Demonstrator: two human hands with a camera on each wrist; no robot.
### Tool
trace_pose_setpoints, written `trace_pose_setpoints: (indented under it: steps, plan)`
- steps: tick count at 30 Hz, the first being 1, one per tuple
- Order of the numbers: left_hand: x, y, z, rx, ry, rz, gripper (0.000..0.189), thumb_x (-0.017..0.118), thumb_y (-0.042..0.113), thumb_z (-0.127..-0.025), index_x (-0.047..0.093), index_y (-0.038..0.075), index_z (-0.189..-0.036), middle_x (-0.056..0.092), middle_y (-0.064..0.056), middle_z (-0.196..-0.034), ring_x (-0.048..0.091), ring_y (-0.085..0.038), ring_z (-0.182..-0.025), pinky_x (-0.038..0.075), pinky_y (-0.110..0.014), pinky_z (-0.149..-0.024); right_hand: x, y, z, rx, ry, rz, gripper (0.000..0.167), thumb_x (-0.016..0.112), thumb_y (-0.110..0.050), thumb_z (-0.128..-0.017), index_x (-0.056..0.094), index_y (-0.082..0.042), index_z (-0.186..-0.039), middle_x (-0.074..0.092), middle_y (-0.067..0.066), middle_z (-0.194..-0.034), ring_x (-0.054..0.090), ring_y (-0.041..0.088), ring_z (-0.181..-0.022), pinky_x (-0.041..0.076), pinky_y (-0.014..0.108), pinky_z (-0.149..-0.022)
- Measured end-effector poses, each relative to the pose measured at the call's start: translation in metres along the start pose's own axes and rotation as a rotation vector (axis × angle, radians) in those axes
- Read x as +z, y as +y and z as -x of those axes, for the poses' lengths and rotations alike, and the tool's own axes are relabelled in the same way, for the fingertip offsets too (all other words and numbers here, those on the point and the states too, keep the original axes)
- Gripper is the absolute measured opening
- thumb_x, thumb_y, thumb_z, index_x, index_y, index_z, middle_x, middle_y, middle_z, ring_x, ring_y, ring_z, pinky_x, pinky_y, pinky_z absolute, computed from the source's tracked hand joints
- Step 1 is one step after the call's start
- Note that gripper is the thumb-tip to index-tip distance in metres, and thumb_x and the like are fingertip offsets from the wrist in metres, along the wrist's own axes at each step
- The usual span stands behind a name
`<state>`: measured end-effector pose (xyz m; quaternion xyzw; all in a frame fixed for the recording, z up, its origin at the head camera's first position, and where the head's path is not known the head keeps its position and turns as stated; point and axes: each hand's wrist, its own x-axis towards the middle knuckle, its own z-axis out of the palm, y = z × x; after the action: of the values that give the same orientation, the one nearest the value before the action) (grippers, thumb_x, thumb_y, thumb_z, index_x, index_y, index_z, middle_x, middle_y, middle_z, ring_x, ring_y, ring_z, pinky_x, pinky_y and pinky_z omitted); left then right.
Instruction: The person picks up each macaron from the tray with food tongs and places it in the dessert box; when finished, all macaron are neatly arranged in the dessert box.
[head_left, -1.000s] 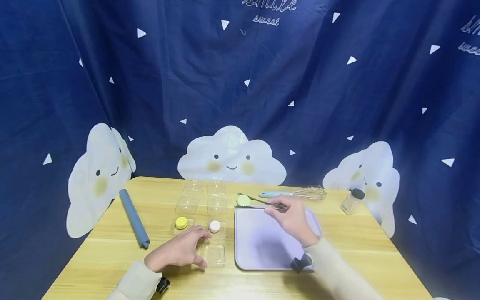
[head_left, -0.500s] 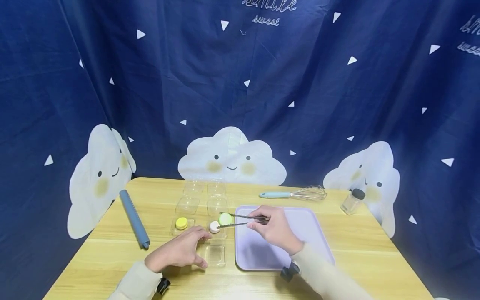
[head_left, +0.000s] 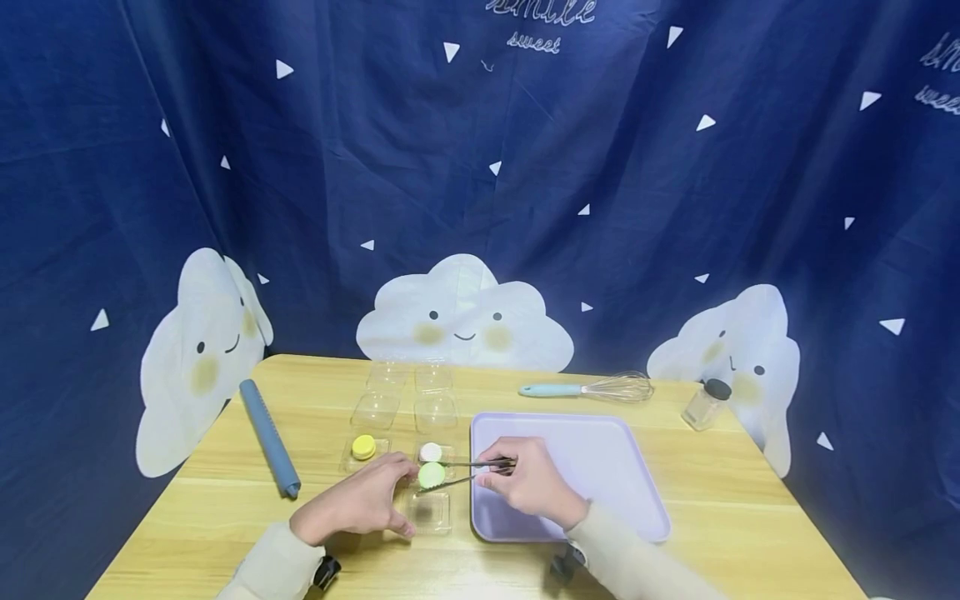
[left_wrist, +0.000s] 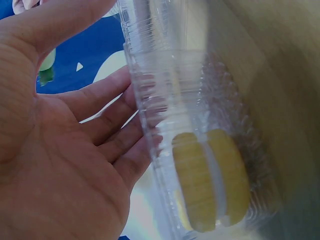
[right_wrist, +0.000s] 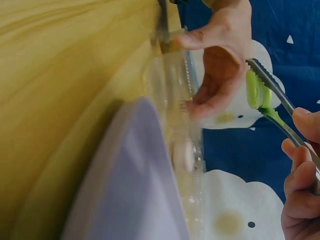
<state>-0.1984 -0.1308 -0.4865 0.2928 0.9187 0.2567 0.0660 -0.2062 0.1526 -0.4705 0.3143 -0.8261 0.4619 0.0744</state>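
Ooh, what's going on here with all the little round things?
A person's right hand is holding tongs that pinch a green macaron in the air above clear plastic packaging. The left hand is open beside the packaging. A yellow macaron and a pale one already sit in the packaging, but the green one isn't down yet.

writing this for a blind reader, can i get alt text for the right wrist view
A right hand holds dark metal tongs gripping a round lime-green macaron. Beyond a flat lavender tray, a left hand is near a clear plastic container with a pale pink macaron inside.
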Motion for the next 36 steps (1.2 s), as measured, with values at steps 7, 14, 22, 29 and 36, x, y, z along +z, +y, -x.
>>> trace_pose_setpoints:
  steps: [7, 14, 22, 29, 36]
  plan:
    - [0.001, -0.001, 0.001, 0.000, 0.005, 0.010, 0.079, 0.093, 0.037, -0.063, 0.063, 0.001, -0.127, 0.065, -0.002, -0.118, 0.060, -0.027, -0.116, 0.052, -0.051, -0.104, 0.009, 0.002, 0.004, -0.083, -0.023, 0.102, 0.014, 0.085, -0.008, -0.076, 0.078, -0.005, -0.088, 0.076, 0.008, -0.079, 0.059, -0.006, -0.067, 0.056, 0.015, -0.060]
    - [0.000, 0.001, 0.002, -0.006, 0.002, 0.020, 0.077, 0.093, 0.036, -0.063, 0.064, 0.002, -0.127, 0.065, -0.007, -0.125, 0.059, -0.031, -0.121, 0.050, -0.056, -0.107, 0.016, 0.005, 0.004, -0.126, -0.043, 0.210, 0.013, 0.086, -0.009, -0.074, 0.078, -0.008, -0.085, 0.075, 0.001, -0.077, 0.056, -0.006, -0.066, 0.050, 0.008, -0.061]
    - [0.000, 0.000, 0.000, -0.020, -0.009, 0.011, 0.076, 0.092, 0.039, -0.066, 0.064, 0.006, -0.128, 0.064, -0.004, -0.125, 0.058, -0.029, -0.122, 0.049, -0.054, -0.109, 0.021, 0.009, 0.005, -0.179, -0.068, 0.347, 0.014, 0.086, -0.015, -0.072, 0.077, -0.011, -0.082, 0.075, -0.003, -0.075, 0.054, -0.006, -0.066, 0.043, 0.003, -0.063]
    - [-0.001, 0.001, -0.001, -0.021, -0.012, 0.019, 0.075, 0.092, 0.038, -0.066, 0.064, 0.006, -0.128, 0.063, -0.003, -0.125, 0.058, -0.028, -0.122, 0.049, -0.054, -0.108, 0.022, 0.010, 0.005, -0.184, -0.096, 0.370, 0.014, 0.085, -0.015, -0.073, 0.077, -0.011, -0.083, 0.075, -0.002, -0.076, 0.054, -0.005, -0.066, 0.043, 0.003, -0.062]
    - [-0.001, 0.001, 0.001, -0.017, -0.007, 0.009, 0.075, 0.091, 0.039, -0.066, 0.064, 0.005, -0.127, 0.064, -0.003, -0.123, 0.058, -0.027, -0.120, 0.050, -0.052, -0.107, 0.023, 0.013, 0.006, -0.196, -0.117, 0.409, 0.013, 0.084, -0.017, -0.073, 0.077, -0.013, -0.082, 0.074, -0.005, -0.075, 0.054, -0.006, -0.066, 0.043, 0.003, -0.064]
